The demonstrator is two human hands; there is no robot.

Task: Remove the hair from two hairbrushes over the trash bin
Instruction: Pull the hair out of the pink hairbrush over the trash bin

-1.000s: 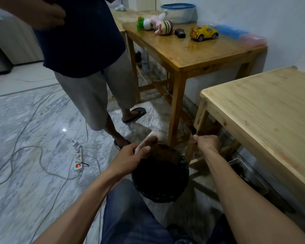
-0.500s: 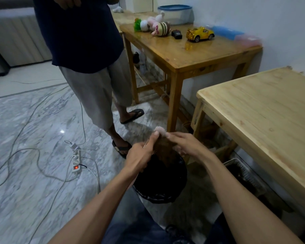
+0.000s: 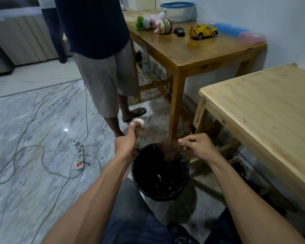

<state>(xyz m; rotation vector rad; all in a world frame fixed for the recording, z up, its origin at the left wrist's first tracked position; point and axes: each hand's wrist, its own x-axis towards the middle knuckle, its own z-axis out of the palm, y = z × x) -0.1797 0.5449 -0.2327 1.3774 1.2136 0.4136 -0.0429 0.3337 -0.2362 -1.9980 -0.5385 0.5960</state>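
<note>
No text, label, brand, number or sign can be read anywhere in the head view.
</note>
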